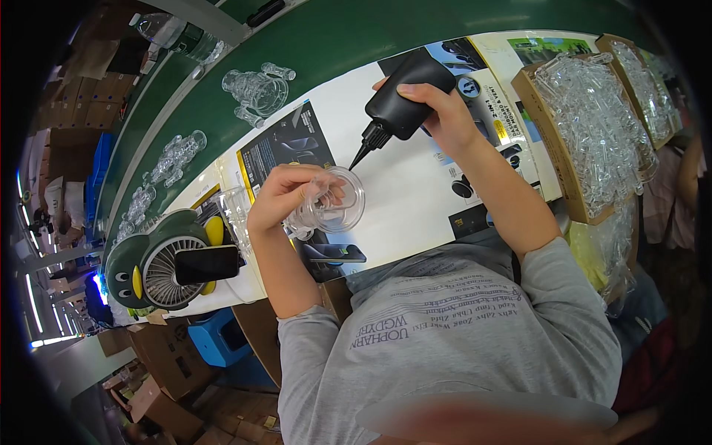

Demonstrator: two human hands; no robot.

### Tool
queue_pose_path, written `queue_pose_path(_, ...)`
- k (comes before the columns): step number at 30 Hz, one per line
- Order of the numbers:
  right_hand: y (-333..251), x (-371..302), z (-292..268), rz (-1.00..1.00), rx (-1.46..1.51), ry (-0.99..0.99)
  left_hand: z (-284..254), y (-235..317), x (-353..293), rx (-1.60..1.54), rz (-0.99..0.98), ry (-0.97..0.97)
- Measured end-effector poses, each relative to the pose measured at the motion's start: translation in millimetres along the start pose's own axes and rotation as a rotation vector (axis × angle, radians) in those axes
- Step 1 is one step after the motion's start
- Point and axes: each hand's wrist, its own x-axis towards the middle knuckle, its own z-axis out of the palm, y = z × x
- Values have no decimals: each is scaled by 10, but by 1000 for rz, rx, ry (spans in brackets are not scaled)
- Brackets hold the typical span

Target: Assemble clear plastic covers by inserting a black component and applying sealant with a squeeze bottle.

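My left hand is closed around a clear plastic part with a round, cup-like rim, which faces up and to the right. Some of its far side is hidden by my fingers. My right hand grips a black squeeze bottle, tilted with its narrow pointed nozzle downward. The nozzle tip is right at the upper rim of the clear part; whether it touches, I cannot tell. Beneath both hands lies a sheet of printed white cardboard.
To the right, a cardboard box is heaped with small clear plastic pieces, a second box behind it. Clear assembled parts stand on the green bench at the far left. Nearer are a green fan, a phone and a water bottle farther back.
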Motion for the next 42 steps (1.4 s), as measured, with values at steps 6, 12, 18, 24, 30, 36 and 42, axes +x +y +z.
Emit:
queue_pose_path(6,-24,-7,16,4,-16,-42,30,25,25,-51,-80,-97)
queue_pose_path(12,-39,-25,23,-1,-13,-76,19,0,28,-44,-153,-156)
queue_pose_path(18,-23,-38,27,-9,-16,-101,-6,-55,2,-146,-199,-227)
queue_pose_path(24,-9,-49,41,-13,9,-120,4,-33,10,-217,-334,-213)
queue_pose_path(30,-19,-50,43,-15,-1,-110,-8,-65,10,-217,-285,-244)
queue_pose_path(36,-14,-41,35,-5,-28,-99,-52,-71,-7,-165,-232,-226)
queue_pose_path(42,39,32,0,38,34,29,-21,-81,9,-152,-76,-61)
